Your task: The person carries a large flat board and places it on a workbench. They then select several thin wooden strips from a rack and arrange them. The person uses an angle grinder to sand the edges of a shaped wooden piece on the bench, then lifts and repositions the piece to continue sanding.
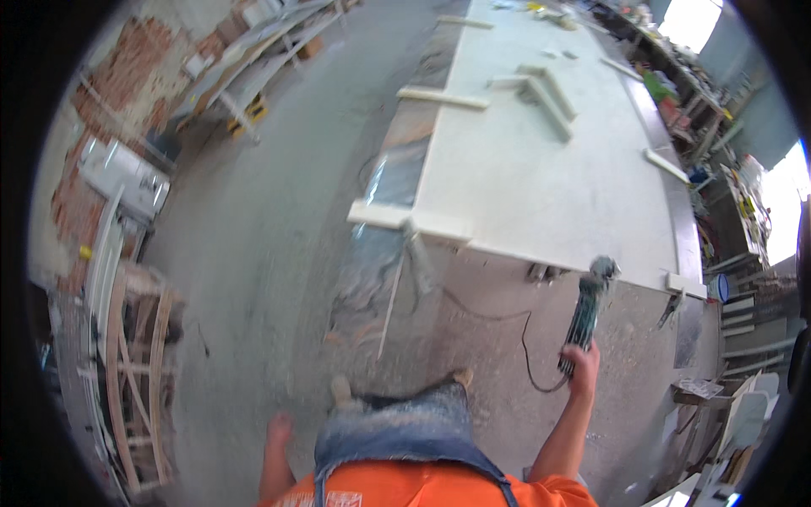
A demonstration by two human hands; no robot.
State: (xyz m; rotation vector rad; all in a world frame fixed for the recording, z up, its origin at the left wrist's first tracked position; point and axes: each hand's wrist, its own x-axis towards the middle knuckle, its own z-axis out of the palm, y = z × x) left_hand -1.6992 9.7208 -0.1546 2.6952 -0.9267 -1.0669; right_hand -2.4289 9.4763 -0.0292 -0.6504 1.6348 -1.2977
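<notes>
My right hand [581, 363] is wrapped round the rear of a dark green angle grinder [585, 314]. Its metal head points away from me, at the near edge of a large white slab [541, 186]; whether they touch I cannot tell. The grinder's dark cord [525, 338] hangs in a loop below and runs left under the slab. My left hand [280, 427] hangs low at my left side, over the floor and away from the slab. Blur hides its fingers, and nothing can be made out in it.
White strips, one a long bar [405, 220], lie across the slab's edges. A clamp [672, 308] hangs at its near right corner. Shiny marbled sheets [376, 262] stand along its left side. Wooden frames [139, 372] lean at left; cluttered shelves [705, 110] line the right.
</notes>
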